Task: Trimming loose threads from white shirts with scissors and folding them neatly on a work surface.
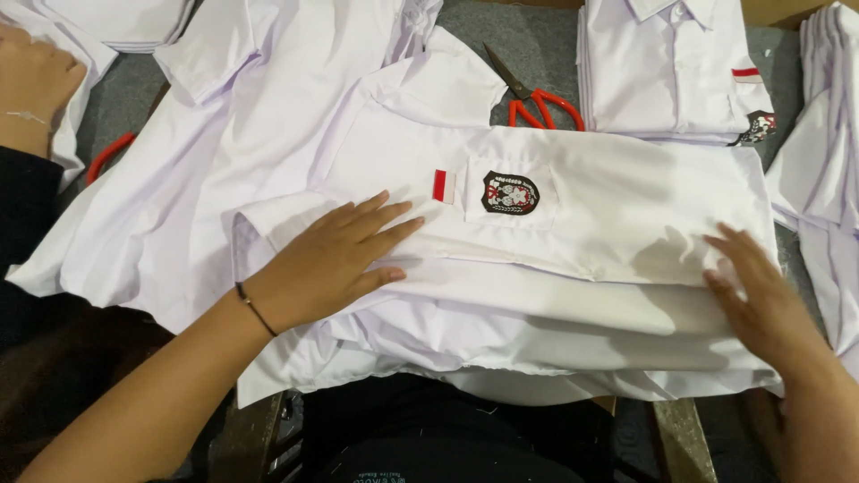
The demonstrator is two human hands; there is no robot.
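A white uniform shirt [591,224] lies partly folded in front of me, with a small red-and-white flag patch [444,185] and a dark shield-shaped badge [510,193] on its chest pocket. My left hand [331,259] rests flat on the shirt's left part, fingers spread, just left of the flag patch. My right hand [761,300] lies flat on the shirt's right end, slightly blurred. Neither hand grips the cloth. A thin dark band circles my left wrist.
Red-handled scissors [535,98] lie behind the shirt on the grey table [537,45]. A folded shirt stack [671,67] stands at the back right, more white shirts [224,134] at the left and far right. Another person's hand [31,80] rests at the top left.
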